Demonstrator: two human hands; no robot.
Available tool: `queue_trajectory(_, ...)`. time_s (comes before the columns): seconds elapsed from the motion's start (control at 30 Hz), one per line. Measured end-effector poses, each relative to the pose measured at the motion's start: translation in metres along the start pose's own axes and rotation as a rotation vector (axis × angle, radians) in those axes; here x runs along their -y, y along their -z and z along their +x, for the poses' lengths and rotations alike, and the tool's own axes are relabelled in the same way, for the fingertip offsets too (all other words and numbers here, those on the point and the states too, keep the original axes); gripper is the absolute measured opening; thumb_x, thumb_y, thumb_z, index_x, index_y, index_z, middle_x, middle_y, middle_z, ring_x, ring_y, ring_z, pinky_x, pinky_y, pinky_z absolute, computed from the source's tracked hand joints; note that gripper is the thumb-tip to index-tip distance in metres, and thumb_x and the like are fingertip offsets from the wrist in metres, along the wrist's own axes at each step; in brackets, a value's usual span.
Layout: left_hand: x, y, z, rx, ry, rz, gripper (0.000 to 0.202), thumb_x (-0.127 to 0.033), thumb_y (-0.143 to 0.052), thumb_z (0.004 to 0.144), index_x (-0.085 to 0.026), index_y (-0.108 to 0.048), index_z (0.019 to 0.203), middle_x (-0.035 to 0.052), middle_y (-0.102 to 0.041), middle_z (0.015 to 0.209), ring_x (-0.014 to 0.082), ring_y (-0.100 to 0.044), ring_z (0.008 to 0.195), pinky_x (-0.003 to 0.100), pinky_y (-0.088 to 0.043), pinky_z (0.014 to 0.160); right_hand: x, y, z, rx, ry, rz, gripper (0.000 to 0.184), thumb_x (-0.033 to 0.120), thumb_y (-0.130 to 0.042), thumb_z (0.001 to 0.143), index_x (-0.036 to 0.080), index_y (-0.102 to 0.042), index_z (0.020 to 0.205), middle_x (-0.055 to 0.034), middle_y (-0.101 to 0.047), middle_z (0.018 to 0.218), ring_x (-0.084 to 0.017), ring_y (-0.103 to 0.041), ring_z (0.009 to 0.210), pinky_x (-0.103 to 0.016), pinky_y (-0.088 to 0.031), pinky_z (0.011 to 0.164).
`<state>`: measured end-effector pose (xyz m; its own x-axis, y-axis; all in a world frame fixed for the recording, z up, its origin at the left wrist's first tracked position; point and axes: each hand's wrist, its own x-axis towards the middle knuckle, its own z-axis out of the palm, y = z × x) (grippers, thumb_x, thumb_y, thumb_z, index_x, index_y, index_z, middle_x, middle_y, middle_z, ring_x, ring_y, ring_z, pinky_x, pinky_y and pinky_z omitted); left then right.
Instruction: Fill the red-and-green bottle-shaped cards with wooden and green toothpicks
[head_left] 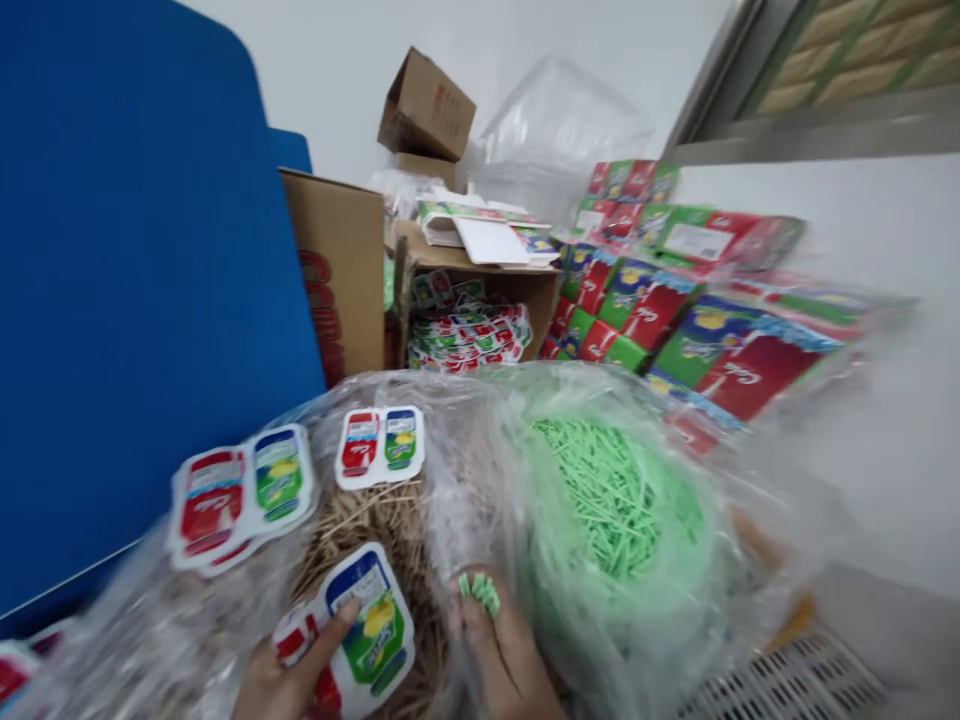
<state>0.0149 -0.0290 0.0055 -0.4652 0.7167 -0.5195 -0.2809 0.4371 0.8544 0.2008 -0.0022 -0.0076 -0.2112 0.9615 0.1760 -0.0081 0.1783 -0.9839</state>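
Note:
My left hand (pixel 296 675) grips a printed white-edged card (pixel 371 630) with red cola and green-and-blue lemon panels, thumb on its face. Closed round a small bunch of green sticks (pixel 480 592), perhaps paper straws, is my right hand (pixel 504 650); their ends point up. Beneath both hands, a clear plastic bag holds brown sticks (pixel 375 520). Another such card (pixel 381 445) lies on the brown sticks, and a small stack of cards (pixel 240 495) rests on plastic at the left. To the right, a second bag holds many loose green sticks (pixel 600 495).
Behind the bags, an open carton (pixel 541 305) contains many printed cards (pixel 472 335). Plastic-wrapped printed boxes (pixel 637 305) are piled at the right. A blue panel (pixel 135 280) stands at the left, beside a brown carton (pixel 345 260). A slotted crate (pixel 795 675) sits lower right.

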Motion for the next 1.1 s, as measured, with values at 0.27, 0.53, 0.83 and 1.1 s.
queue_trajectory(0.27, 0.039, 0.027, -0.001, 0.033, -0.003, -0.003, 0.035, -0.046, -0.078, 0.055, -0.015, -0.067, 0.064, 0.0024, -0.073, 0.055, 0.0273, -0.071, 0.058, 0.03, -0.057, 0.056, -0.063, -0.032, -0.023, 0.205, 0.13, -0.137, 0.031, 0.037, -0.03, 0.097, 0.024, -0.055, 0.111, -0.0044, -0.059, 0.086, -0.017, -0.056, 0.077, -0.027, -0.046, 0.075)
queue_trajectory(0.53, 0.056, 0.033, 0.016, 0.136, -0.103, 0.165, 0.039, -0.054, -0.072, 0.06, -0.017, -0.062, 0.062, 0.0002, -0.068, 0.056, 0.0251, -0.067, 0.062, 0.03, -0.055, 0.059, -0.067, -0.032, -0.033, 0.278, 0.145, -0.136, 0.026, 0.028, -0.031, 0.097, 0.025, -0.052, 0.112, -0.0058, -0.057, 0.09, -0.019, -0.055, 0.08, -0.03, -0.045, 0.075)
queue_trajectory(0.83, 0.061, 0.034, 0.019, 0.14, -0.098, 0.233, 0.045, -0.063, -0.066, 0.061, -0.019, -0.059, 0.061, 0.0011, -0.068, 0.057, 0.0254, -0.067, 0.063, 0.03, -0.055, 0.06, -0.061, -0.024, -0.032, 0.313, 0.222, -0.188, 0.028, 0.018, -0.033, 0.094, 0.029, -0.048, 0.116, -0.0042, -0.058, 0.093, -0.018, -0.056, 0.08, -0.029, -0.046, 0.073)
queue_trajectory(1.1, 0.07, 0.031, 0.021, 0.138, -0.147, 0.244, 0.042, -0.059, -0.065, 0.066, -0.017, -0.063, 0.065, 0.0017, -0.068, 0.057, 0.0238, -0.066, 0.06, 0.028, -0.052, 0.055, -0.069, -0.022, -0.035, 0.299, 0.203, -0.178, 0.028, 0.019, -0.033, 0.094, 0.028, -0.049, 0.116, -0.0047, -0.058, 0.092, -0.019, -0.056, 0.08, -0.029, -0.045, 0.075)
